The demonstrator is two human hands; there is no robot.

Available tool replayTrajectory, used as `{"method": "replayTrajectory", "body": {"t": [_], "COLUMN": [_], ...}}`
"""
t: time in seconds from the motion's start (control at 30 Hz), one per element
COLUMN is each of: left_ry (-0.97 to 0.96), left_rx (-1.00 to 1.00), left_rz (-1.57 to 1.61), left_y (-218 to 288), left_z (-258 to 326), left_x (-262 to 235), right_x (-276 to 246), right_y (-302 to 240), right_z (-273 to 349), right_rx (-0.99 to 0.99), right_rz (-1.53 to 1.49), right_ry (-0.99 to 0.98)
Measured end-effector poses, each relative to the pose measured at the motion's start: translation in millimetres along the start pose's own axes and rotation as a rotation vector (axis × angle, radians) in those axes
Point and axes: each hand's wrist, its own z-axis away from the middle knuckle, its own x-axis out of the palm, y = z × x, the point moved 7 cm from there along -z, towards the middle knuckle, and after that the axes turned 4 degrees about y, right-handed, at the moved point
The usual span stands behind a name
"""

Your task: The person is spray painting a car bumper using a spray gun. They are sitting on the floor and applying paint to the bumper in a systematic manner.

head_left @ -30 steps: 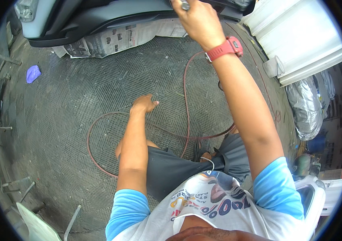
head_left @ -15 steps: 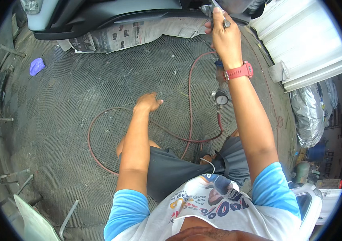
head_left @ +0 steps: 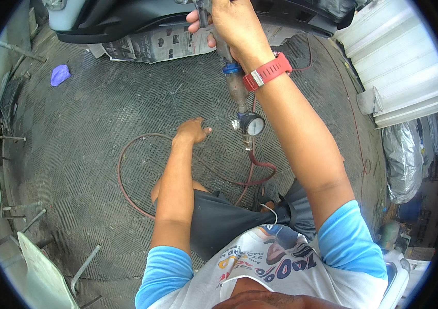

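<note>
High in the view, my right hand (head_left: 234, 26) is wrapped round a spray gun (head_left: 203, 13), whose top runs out of the picture. Below its grip hang a clear air filter with a blue collar (head_left: 237, 85) and a round pressure gauge (head_left: 255, 126). A dark red air hose (head_left: 266, 170) runs from the gauge down to the floor. Just beyond the hand is a black and grey car bumper (head_left: 147, 21), with newspaper (head_left: 162, 45) along its lower edge. My left hand (head_left: 193, 130) hovers in front of my knee, empty, its thumb apart from the loosely bent fingers.
The hose loops over the ribbed dark floor mat (head_left: 90, 113) near my legs. A purple crumpled piece (head_left: 60, 75) lies at left. Metal-legged stands (head_left: 82, 268) line the left side. White corrugated panels (head_left: 399, 62) and a silver-wrapped bundle (head_left: 403, 159) are at right.
My right hand has swept left along the bumper with the spray gun, and the filter, gauge and hose have swung along. My left hand stays nearly where it was.
</note>
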Motion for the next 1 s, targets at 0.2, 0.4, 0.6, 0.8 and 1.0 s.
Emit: {"method": "replayTrajectory", "body": {"t": [0.2, 0.4, 0.6, 0.8, 1.0], "left_ry": [-0.016, -0.041, -0.044, -0.046, -0.034], "left_rx": [-0.015, -0.033, -0.002, 0.008, 0.007], "left_rz": [0.021, -0.009, 0.006, -0.002, 0.027], "left_y": [-1.8, 6.7, 12.7, 17.2, 17.6], "left_z": [5.8, 6.2, 2.7, 3.2, 8.9], "left_x": [-3.4, -5.5, -5.2, -3.6, -6.4], "right_x": [-26.3, -112.7, -161.7, -118.5, -33.3], "right_y": [13.8, 23.5, 25.0, 35.6, 27.4], "right_z": [-0.3, -1.8, 22.2, 31.6, 30.9], "right_rx": [0.110, 0.062, -0.009, 0.008, -0.054], "right_rz": [-0.036, 0.038, 0.231, 0.220, 0.088], "right_ry": [0.028, 0.245, 0.391, 0.294, 0.069]}}
